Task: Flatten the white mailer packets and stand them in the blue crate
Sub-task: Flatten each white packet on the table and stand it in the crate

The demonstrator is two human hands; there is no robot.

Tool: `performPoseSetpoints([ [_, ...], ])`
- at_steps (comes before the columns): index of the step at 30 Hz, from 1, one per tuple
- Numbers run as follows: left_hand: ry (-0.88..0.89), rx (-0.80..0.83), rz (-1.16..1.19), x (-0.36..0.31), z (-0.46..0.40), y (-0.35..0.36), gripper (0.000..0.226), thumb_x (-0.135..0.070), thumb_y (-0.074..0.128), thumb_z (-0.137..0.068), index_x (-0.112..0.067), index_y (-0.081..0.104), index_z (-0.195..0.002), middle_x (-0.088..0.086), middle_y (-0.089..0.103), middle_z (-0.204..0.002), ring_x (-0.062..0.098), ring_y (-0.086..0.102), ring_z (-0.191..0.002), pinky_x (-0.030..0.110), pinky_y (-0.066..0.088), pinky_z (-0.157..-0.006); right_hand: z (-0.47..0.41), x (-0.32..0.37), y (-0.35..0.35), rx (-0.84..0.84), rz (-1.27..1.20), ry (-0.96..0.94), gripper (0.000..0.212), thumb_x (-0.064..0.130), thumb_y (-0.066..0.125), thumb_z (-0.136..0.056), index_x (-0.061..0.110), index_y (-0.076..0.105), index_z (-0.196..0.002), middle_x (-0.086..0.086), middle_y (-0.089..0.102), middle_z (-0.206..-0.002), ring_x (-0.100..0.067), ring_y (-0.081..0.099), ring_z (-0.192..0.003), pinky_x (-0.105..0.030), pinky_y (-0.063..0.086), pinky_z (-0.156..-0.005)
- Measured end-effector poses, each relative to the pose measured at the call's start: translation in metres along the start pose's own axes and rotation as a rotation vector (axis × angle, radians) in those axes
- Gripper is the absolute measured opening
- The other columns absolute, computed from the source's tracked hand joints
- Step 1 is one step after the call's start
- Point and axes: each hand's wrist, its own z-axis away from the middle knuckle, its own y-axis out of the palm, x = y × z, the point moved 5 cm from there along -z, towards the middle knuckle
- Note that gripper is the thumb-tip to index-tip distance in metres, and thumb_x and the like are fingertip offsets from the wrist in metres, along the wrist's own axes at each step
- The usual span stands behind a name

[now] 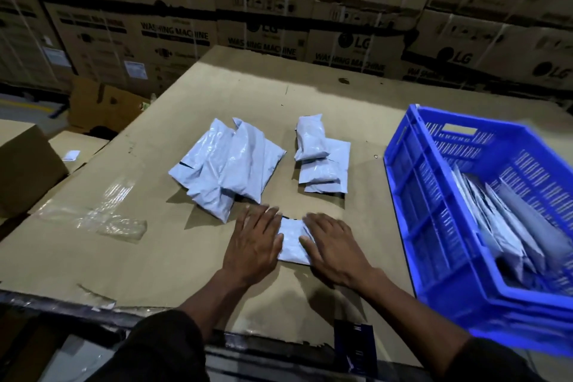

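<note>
Partway through: one white mailer packet (pixel 293 240) under my palms.
Left hand (pixel 252 243) and right hand (pixel 335 246) press flat on the surface (pixel 155 257); several packets stand in the blue crate (pixel 434 226), two heaps (pixel 229 164) wait.

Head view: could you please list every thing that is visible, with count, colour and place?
packet being pressed: one, white, near table edge, under both hands
left pile: several packets, white, table centre
right pile: several packets, white, beside the left pile
blue crate: one, right side, white packets standing inside
table: one, brown cardboard cover
cartons: many, brown, stacked behind
left hand: flat on the packet
right hand: flat on the packet
</note>
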Motion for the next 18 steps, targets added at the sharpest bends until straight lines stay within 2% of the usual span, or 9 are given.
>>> performPoseSetpoints([
  [2, -0.008, 0.026, 0.005, -0.013, -0.008, 0.006, 0.05, -0.027, 0.028, -0.108, -0.004, 0.067, -0.129, 0.012, 0.064, -0.138, 0.031, 0.056, -0.132, 0.055, 0.036, -0.115, -0.007, 0.008, 0.012, 0.064, -0.006, -0.02, 0.087, 0.063, -0.01, -0.094, 0.019, 0.033, -0.154, 0.0, 0.031, -0.161, -0.021, 0.025, -0.149, -0.044, 0.02, -0.12],
  [6, -0.041, 0.151, -0.044, -0.017, -0.016, 0.021, 0.05, -0.027, 0.033, -0.102, -0.006, 0.068, -0.13, 0.011, 0.065, -0.137, 0.029, 0.056, -0.133, 0.049, 0.038, -0.114, -0.008, 0.002, 0.035, 0.115, -0.02, -0.023, 0.069, 0.051, 0.002, -0.099, 0.022, 0.018, -0.159, 0.004, 0.016, -0.166, -0.016, 0.01, -0.153, -0.044, 0.011, -0.123],
  [9, -0.055, 0.22, -0.064, -0.009, -0.014, 0.027, 0.053, -0.03, 0.031, -0.102, -0.006, 0.065, -0.136, 0.01, 0.063, -0.142, 0.028, 0.053, -0.137, 0.049, 0.041, -0.114, -0.008, -0.001, 0.042, 0.101, -0.018, -0.023, 0.068, 0.053, 0.001, -0.1, 0.023, 0.013, -0.16, 0.007, 0.011, -0.167, -0.012, 0.005, -0.154, -0.042, 0.004, -0.125],
  [12, -0.083, 0.257, -0.048, -0.005, -0.01, 0.031, 0.054, -0.032, 0.031, -0.102, -0.007, 0.061, -0.14, 0.01, 0.059, -0.146, 0.031, 0.049, -0.141, 0.049, 0.041, -0.115, -0.01, 0.003, 0.046, 0.068, -0.037, -0.029, 0.07, 0.052, 0.002, -0.099, 0.022, 0.017, -0.16, 0.006, 0.014, -0.166, -0.012, 0.007, -0.154, -0.043, 0.003, -0.125],
  [15, -0.099, 0.277, -0.016, -0.003, -0.011, 0.034, 0.055, -0.033, 0.033, -0.102, -0.007, 0.059, -0.142, 0.012, 0.056, -0.149, 0.034, 0.046, -0.144, 0.049, 0.041, -0.116, -0.012, 0.002, 0.047, 0.011, -0.047, -0.032, 0.069, 0.051, 0.004, -0.1, 0.02, 0.027, -0.158, 0.004, 0.022, -0.164, -0.014, 0.014, -0.153, -0.045, 0.008, -0.124],
  [18, -0.079, 0.289, 0.005, 0.001, -0.008, 0.036, 0.056, -0.035, 0.033, -0.102, -0.007, 0.057, -0.145, 0.012, 0.053, -0.152, 0.034, 0.043, -0.146, 0.048, 0.039, -0.117, -0.013, -0.002, 0.051, -0.046, -0.008, -0.033, 0.061, 0.046, 0.018, -0.103, 0.018, 0.039, -0.153, 0.001, 0.035, -0.16, -0.016, 0.027, -0.15, -0.045, 0.013, -0.121],
])
